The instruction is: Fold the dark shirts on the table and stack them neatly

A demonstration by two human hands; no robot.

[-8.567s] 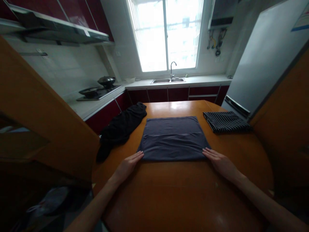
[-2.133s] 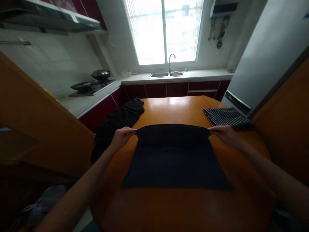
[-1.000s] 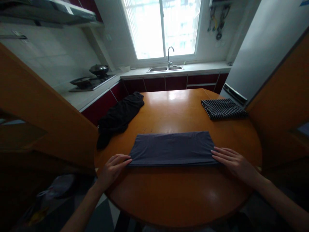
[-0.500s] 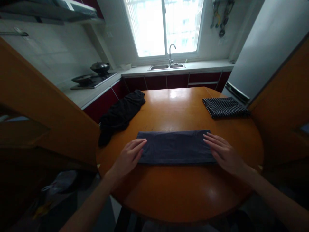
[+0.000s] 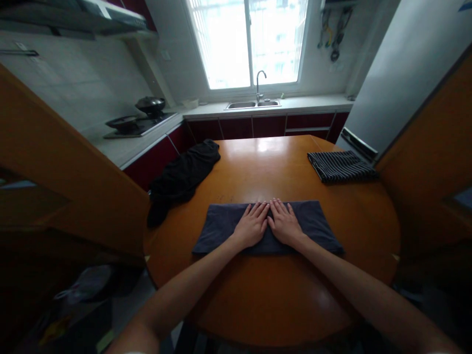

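A dark grey cloth (image 5: 221,227), folded into a long narrow strip, lies across the near part of the round wooden table (image 5: 276,295). My left hand (image 5: 252,225) and my right hand (image 5: 283,224) both rest flat on the middle of the strip, side by side and almost touching, fingers stretched out and pointing away from me. Neither hand holds anything. The two ends of the strip stick out to the left and right of my hands.
A crumpled black garment (image 5: 182,177) hangs over the table's far left edge. A folded striped cloth (image 5: 341,166) lies at the far right. Beyond are the counter with a sink (image 5: 252,104), a stove with pans (image 5: 140,120) and a grey fridge (image 5: 391,83).
My hands held the cloth's far edge, folded it toward me into a narrow strip, then moved from the strip's two ends inward to meet flat at its middle.
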